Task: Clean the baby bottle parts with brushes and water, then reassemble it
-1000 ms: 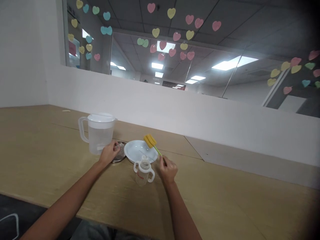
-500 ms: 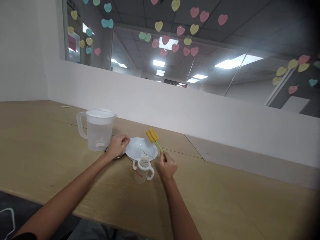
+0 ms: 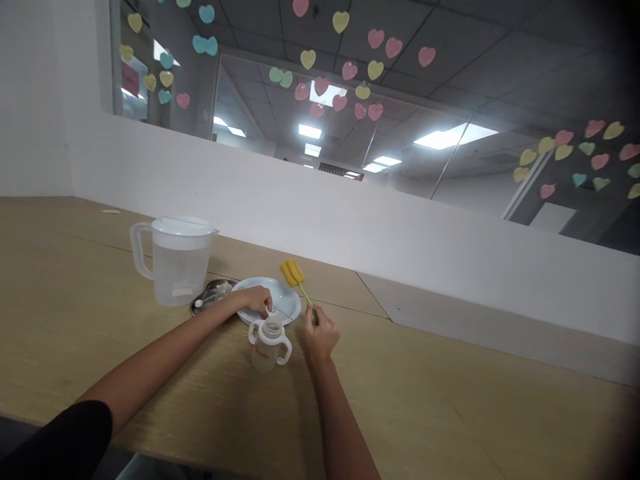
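Note:
My right hand (image 3: pixel 323 332) grips the green handle of a sponge bottle brush (image 3: pixel 293 273), its yellow head raised beyond the plate's far right edge. Over the white plate (image 3: pixel 291 301), my left hand (image 3: pixel 258 301) is closed, its fingertips pinched at a small white ring (image 3: pixel 271 311) just behind the bottle. A clear baby bottle (image 3: pixel 263 355) with two white handles and red lettering stands uncapped on the table, between my forearms. Left of the plate, a shiny metal tray (image 3: pixel 197 307) holds small clear and white parts, partly hidden by my left forearm.
A clear plastic pitcher (image 3: pixel 180 263) with a white lid stands at the left behind the tray, liquid apparently inside. The wooden table (image 3: pixel 425 400) runs back to a white wall (image 3: pixel 280 207) below a window with heart-shaped notes.
My left hand has moved right, from the metal tray to the white ring over the plate, uncovering the parts in the tray. The brush stays in my right hand. The view has shifted slightly right.

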Tool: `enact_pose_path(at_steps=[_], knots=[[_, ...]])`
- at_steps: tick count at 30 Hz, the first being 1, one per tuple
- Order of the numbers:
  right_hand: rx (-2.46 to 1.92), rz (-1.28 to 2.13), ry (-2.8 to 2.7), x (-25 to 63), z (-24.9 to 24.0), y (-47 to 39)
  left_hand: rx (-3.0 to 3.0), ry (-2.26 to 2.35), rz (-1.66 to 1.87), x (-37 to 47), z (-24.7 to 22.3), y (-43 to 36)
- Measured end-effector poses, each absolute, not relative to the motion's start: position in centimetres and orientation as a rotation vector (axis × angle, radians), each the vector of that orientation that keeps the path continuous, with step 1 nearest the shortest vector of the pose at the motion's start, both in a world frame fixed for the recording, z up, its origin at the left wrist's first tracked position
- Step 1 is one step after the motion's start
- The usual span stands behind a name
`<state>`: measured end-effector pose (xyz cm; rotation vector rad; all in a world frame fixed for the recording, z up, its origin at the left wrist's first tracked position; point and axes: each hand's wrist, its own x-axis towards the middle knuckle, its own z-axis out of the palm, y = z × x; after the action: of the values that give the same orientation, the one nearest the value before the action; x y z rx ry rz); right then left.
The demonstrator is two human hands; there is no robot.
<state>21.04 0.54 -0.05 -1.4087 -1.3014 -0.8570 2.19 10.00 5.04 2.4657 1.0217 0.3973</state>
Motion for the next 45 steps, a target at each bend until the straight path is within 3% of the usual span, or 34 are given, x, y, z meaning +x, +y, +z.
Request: enact_pose_path(at_steps=[10, 16, 20, 28, 45], knots=[[-1.337, -0.873, -1.413, 21.0, 0.3, 0.3, 2.403, 1.019, 0.61, -1.8, 7.2, 8.9], [-1.16, -0.853, -1.576, 20.8, 0.6, -0.2, 2.276, 0.985, 1.237, -2.7, 5.6, 6.5], [-1.116, -0.859, -1.689, 20.7, 1.0, -0.8, 2.357, 1.075, 1.454, -2.7, 4.0, 5.9], [-1.164, -0.899, -1.654, 20.6, 1.3, -0.9, 2.564, 1.043, 1.592, -2.8, 3.2, 5.1], [-1.213, -0.981, -1.673, 19.8, 1.4, -0.9, 2.439, 1.147, 1.753, -2.6, 1.1, 5.3]])
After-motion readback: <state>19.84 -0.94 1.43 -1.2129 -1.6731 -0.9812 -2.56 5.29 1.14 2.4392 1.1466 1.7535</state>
